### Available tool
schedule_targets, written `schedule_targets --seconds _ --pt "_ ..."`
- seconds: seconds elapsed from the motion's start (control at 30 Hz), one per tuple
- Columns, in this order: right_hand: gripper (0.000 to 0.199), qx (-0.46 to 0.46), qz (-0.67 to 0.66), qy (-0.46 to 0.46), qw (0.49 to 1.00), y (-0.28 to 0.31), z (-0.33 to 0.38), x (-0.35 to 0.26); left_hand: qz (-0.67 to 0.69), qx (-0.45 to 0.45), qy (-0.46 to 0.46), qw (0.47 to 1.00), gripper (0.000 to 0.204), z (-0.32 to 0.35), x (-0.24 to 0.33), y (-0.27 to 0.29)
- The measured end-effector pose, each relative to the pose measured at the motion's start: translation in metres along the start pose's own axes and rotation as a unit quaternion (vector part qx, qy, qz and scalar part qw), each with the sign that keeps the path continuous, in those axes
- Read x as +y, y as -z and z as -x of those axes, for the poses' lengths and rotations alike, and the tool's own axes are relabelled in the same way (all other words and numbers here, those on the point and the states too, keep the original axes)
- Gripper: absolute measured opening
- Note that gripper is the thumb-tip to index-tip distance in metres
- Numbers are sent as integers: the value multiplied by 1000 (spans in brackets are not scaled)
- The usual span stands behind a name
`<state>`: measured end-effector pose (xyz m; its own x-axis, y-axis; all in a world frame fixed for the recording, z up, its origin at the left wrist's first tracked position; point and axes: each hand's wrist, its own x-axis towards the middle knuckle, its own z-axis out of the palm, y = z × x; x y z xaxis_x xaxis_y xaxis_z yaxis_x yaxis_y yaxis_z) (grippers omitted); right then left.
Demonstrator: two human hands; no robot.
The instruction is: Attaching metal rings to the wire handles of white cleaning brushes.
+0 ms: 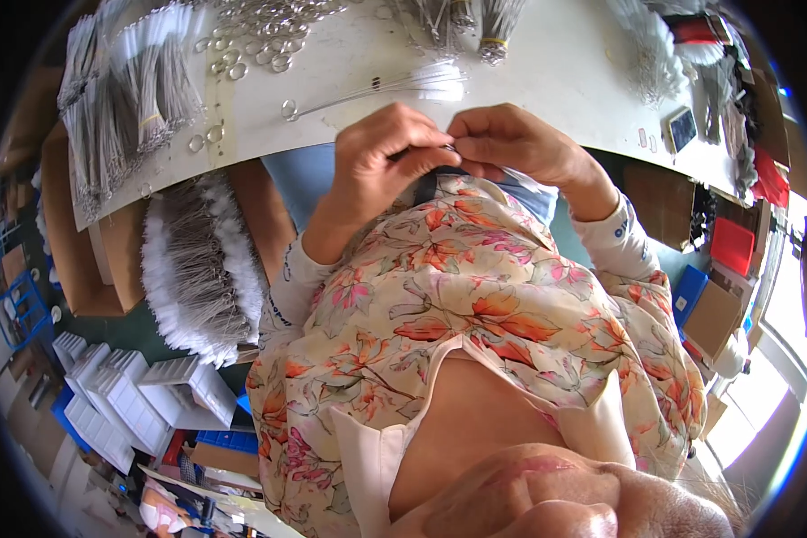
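My left hand (387, 160) and my right hand (518, 148) meet at the table's near edge, fingertips pinched together. Something small and dark shows between them, too little of it to name. Just beyond lie a few thin wire brushes (381, 87) with white bristle ends, pointing right. A loose metal ring (289, 109) rests by their left tips. Farther back on the white table (332, 63) is a spread of shiny split rings (258, 36), with a few strays nearer the left edge.
Bundles of wire brushes (148, 81) stack on the table's left, with more bundles (500, 27) at the back and right. A phone (681, 130) lies at the right edge. Below left are a cardboard box (90, 251), a pile of brushes (202, 269) and white plastic bins (121, 394).
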<state>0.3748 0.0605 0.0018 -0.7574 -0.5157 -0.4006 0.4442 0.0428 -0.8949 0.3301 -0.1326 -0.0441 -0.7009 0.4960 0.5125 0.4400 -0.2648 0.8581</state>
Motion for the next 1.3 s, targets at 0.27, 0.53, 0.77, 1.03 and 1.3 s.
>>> schedule_targets --seconds 0.27,0.53,0.77,1.03,1.3 --pt "9 238 683 -55 688 58 45 17 -292 163 65 940 24 14 -7 51" --pt "6 314 357 144 868 10 -15 23 -497 128 162 843 13 40 -28 93" --pt "7 180 396 288 853 -71 -77 -11 29 222 217 950 8 38 33 75" --pt "8 90 307 248 914 -83 -73 -36 -15 147 97 984 22 47 78 98" --pt "13 -16 126 181 975 -68 -68 -41 -60 136 48 988 25 25 87 86"
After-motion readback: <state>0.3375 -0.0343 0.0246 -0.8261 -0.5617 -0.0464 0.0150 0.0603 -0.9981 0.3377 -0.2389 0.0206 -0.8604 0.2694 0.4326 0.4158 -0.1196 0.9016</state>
